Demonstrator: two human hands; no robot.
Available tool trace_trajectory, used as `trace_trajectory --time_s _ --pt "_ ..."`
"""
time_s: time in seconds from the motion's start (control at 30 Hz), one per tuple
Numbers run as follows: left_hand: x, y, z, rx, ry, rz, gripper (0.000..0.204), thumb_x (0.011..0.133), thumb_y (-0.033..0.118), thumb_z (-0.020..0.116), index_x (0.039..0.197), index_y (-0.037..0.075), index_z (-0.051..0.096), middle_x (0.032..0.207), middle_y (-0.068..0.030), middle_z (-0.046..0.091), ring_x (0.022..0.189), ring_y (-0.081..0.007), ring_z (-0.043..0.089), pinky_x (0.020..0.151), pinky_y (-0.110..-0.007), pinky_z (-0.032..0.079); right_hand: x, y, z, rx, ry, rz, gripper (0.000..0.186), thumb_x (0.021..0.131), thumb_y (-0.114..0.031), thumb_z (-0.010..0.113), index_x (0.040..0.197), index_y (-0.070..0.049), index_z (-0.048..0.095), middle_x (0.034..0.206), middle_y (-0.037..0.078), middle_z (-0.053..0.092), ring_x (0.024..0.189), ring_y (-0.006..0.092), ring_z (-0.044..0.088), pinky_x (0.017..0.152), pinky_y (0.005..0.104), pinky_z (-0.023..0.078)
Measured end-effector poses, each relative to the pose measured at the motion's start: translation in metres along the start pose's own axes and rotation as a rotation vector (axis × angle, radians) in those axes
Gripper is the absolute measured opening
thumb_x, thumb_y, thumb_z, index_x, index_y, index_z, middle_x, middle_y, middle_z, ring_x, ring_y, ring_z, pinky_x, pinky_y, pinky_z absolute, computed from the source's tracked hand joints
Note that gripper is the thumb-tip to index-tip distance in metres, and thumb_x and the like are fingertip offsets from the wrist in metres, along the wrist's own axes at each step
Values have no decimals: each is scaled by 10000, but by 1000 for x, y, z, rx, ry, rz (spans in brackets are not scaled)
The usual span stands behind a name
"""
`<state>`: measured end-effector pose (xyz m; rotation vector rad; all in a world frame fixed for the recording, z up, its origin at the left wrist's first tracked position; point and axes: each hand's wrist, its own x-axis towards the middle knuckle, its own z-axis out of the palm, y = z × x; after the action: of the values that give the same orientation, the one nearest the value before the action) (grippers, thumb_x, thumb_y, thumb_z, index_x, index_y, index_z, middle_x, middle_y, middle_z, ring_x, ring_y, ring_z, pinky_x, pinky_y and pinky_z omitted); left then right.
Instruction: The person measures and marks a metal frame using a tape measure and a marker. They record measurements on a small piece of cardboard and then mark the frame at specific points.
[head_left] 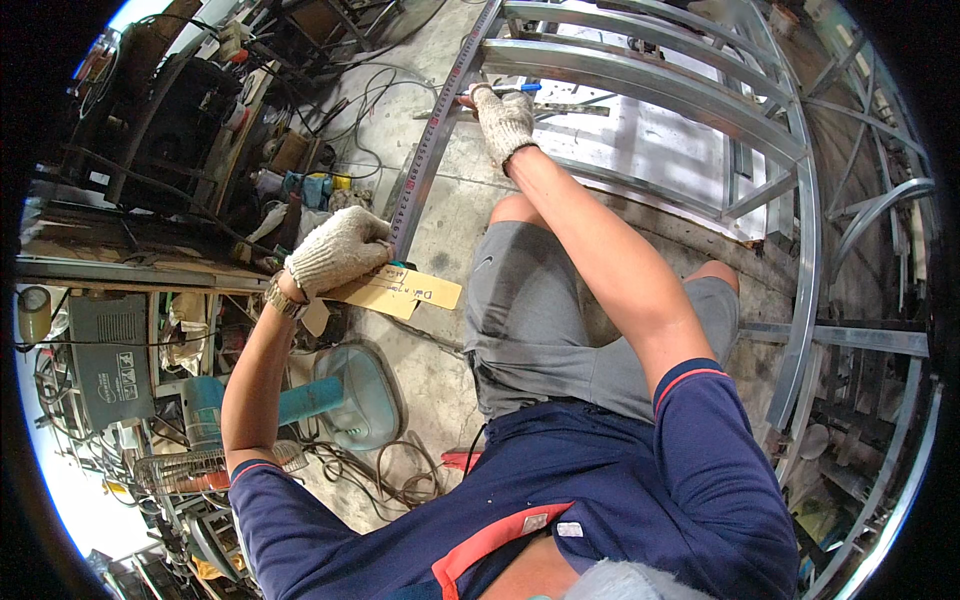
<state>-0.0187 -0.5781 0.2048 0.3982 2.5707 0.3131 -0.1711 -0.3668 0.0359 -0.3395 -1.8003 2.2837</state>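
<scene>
My left hand (335, 250), in a knit glove, is closed on the end of a tape measure (398, 250) and yellow paper slips (425, 295) with handwriting. The extended blade (435, 120) runs up along a long metal bar (420, 170). My right hand (503, 125), also gloved, has its fingers curled round a blue marker (530, 87) beside the blade, at the edge of a welded metal frame (660, 60).
Tools, cables and machines crowd the bench (150, 270) on the left. A teal standing fan (340, 400) stands on the concrete floor (370, 480) among coiled cables. More metal framing (865, 130) fills the right side, with a white sheet (650, 140) under the upper frame.
</scene>
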Motion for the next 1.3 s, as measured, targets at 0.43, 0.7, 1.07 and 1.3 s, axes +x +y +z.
trace_trajectory --time_s 0.43,0.7,1.07,1.3 --pt "0 -1 1 -10 9 25 314 855 224 688 1033 -29 740 758 -146 704 672 -183 667 679 -357 529 2 3 3 103 4 -3 274 950 -284 698 890 -21 745 829 59 763 698 118 675 630 274 483" --pt "1 -4 2 -22 12 21 306 854 227 680 1003 -35 735 730 -147 688 647 -174 646 661 -362 523 2 5 3 77 4 -14 284 944 -297 708 872 -25 749 824 48 762 701 113 666 630 276 485" --pt "0 -6 5 -22 66 62 289 861 219 668 966 -47 710 695 -160 650 632 -177 625 652 -374 510 4 13 5 99 3 -20 212 941 -249 712 973 -42 736 853 84 758 752 160 722 658 287 514" --pt "-4 -3 4 -56 44 42 266 855 212 668 915 -46 692 668 -163 622 605 -192 593 645 -394 497 -13 5 -21 249 40 126 136 947 -217 698 948 -81 699 907 77 761 790 177 750 722 306 542"
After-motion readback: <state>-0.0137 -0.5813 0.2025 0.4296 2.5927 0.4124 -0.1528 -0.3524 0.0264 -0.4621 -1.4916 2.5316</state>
